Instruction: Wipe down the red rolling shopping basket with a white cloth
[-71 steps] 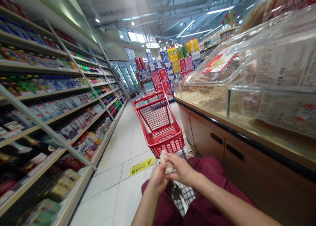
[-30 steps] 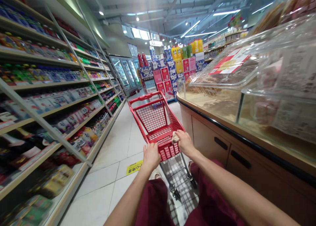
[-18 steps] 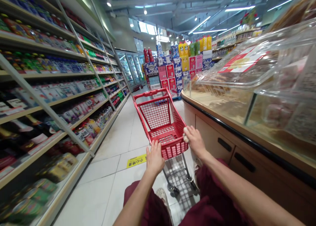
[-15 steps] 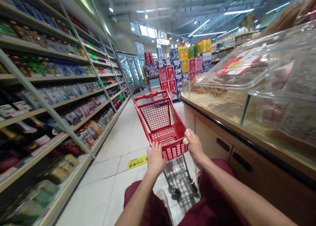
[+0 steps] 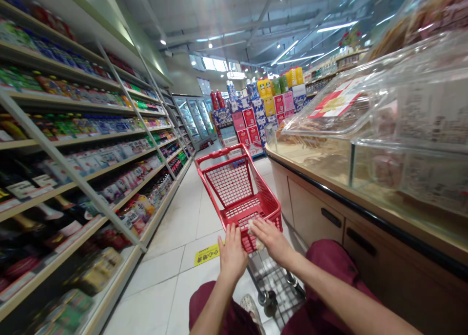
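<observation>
A small red shopping cart (image 5: 239, 184) stands in the aisle just ahead of me, its basket empty. My left hand (image 5: 232, 252) rests on the near rim of the basket, fingers up against it. My right hand (image 5: 268, 237) lies beside it on the same rim, pressing a crumpled pale cloth (image 5: 252, 226) against the red plastic. My legs in dark red trousers (image 5: 329, 262) show below the hands.
Long shelves of packaged goods (image 5: 91, 154) line the left side. A wooden counter with clear bins (image 5: 365, 145) runs along the right, close to the cart. A yellow floor sticker (image 5: 206, 253) lies on the white tiles. Stacked boxes and bottles (image 5: 256, 110) stand at the aisle's end.
My right hand with the cloth has slid left along the basket rim from its right corner to beside my left hand. The cart sits a little nearer and lower in view.
</observation>
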{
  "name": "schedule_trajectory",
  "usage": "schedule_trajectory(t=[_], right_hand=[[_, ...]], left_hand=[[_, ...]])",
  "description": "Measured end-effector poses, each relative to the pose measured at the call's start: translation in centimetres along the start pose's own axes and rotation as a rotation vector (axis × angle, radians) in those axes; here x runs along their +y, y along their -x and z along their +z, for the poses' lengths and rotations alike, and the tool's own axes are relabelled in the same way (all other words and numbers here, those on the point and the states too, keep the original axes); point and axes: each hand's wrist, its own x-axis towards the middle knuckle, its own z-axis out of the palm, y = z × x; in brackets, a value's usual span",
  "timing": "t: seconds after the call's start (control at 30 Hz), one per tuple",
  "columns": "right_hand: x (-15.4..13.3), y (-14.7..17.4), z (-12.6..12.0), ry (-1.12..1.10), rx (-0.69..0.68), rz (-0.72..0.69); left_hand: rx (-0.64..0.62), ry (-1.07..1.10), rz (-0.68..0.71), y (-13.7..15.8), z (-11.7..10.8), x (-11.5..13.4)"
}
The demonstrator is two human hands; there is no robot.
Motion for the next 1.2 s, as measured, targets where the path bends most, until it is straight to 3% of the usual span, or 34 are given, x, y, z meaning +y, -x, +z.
schedule_trajectory(t=[0.03, 0.17, 0.2, 0.37, 0.4, 0.53, 0.57, 0.7, 0.73, 0.9, 0.97, 1.1, 1.2], right_hand=[[0.4, -0.2, -0.3, 0.009, 0.006, 0.03], [2.4, -1.1, -1.4, 0.104, 0.12, 0.381], [2.4, -1.1, -1.4, 0.111, 0.135, 0.406], [0.9, -0.3, -0.2, 0.044, 0.081, 0.071], [1.0, -0.2, -0.3, 0.045, 0.074, 0.061], [1.5, -0.8, -1.0, 0.1, 0.144, 0.349], [1.0, -0.9, -0.8, 0.096, 0.153, 0.355], [-1.3, -0.8, 0.8, 0.02, 0.095, 0.014], [-1.2, -0.7, 0.9, 0.024, 0.092, -0.015], [1.8, -0.2, -0.5, 0.162, 0.18, 0.274], [1.5, 0.1, -0.2, 0.17, 0.198, 0.25], [-0.3, 0.4, 0.9, 0.123, 0.153, 0.013], [1.1, 0.3, 0.1, 0.154, 0.168, 0.145]], left_hand=[[-0.001, -0.001, 0.004, 0.1, 0.0, 0.0], [0.0, 0.004, -0.003, 0.3, 0.2, 0.0], [0.007, 0.005, -0.004, 0.3, 0.3, 0.0], [0.029, -0.003, 0.006, 0.4, 0.7, -0.3], [0.03, -0.006, 0.008, 0.5, 0.7, -0.4], [0.019, -0.013, 0.006, 0.5, 0.5, -0.2], [0.012, -0.011, 0.001, 0.5, 0.4, 0.0], [-0.017, -0.004, 0.017, 0.2, 0.1, 0.3], [-0.021, -0.006, 0.029, 0.2, 0.1, 0.3], [0.005, -0.016, 0.024, 0.1, 0.6, 0.2], [0.009, -0.02, 0.022, 0.1, 0.7, 0.3], [0.009, -0.032, 0.035, 0.1, 0.5, 0.4], [0.021, -0.019, 0.043, 0.2, 0.5, 0.3]])
